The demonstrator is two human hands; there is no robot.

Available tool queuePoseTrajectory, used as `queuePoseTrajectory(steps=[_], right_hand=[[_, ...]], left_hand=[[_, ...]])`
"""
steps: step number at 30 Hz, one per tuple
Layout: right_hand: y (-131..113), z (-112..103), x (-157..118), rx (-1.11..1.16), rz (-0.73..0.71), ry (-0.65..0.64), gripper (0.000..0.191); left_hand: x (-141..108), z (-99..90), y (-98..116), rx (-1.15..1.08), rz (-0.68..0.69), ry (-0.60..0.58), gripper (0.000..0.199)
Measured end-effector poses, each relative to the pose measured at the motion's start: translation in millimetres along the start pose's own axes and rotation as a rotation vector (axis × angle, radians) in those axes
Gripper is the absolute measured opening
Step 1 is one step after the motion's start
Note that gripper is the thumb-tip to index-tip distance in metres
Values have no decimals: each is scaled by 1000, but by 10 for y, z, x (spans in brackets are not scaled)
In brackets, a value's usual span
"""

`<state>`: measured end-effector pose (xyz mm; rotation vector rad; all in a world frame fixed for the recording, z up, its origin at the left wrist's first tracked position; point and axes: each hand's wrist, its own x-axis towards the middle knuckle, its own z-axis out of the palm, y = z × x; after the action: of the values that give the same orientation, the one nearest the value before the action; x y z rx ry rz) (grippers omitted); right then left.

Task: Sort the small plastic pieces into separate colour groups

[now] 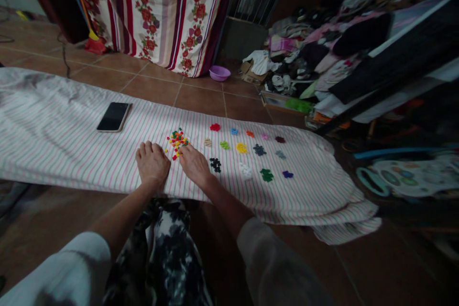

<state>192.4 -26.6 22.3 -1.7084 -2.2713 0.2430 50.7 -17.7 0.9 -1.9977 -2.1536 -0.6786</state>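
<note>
Although a mixed heap of small coloured pieces [177, 143] lies unsorted on the striped sheet [71, 153], single-colour clusters [241, 148] (over a dozen) sit beyond it; the left hand [152, 164] rests open, while the right hand [194, 165] touches the heap, any grip hidden.

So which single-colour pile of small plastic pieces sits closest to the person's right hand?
The black pile of pieces, just beside the right hand; the tan pile and white pile lie farther.

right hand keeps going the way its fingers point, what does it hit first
The mixed pile of small coloured pieces, right at the right hand's fingertips, though depth is unclear.
</note>
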Motion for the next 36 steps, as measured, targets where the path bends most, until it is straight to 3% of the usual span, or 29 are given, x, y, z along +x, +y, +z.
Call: queuePoseTrajectory(steps=[6, 12, 16, 26, 31, 36], right_hand=[[68, -31, -41, 149, -90, 44, 32], [409, -72, -106, 276, -97, 180, 30], [712, -161, -191, 307, -25, 311, 29], [1451, -561, -440, 157, 273, 472, 27], [1804, -647, -534, 97, 374, 454, 31], [1894, -612, -532, 41, 412, 395, 33]], left_hand=[[-4, 28, -10, 6, 7, 15, 37], [-6, 35, -13, -8, -6, 12, 38], [-2, 8, -12, -2, -5, -22, 36], [-2, -42, 13, -2, -16, -28, 38], [-3, -59, 17, -13, -20, -49, 38], [-4, -14, -2, -7, -25, -29, 38]])
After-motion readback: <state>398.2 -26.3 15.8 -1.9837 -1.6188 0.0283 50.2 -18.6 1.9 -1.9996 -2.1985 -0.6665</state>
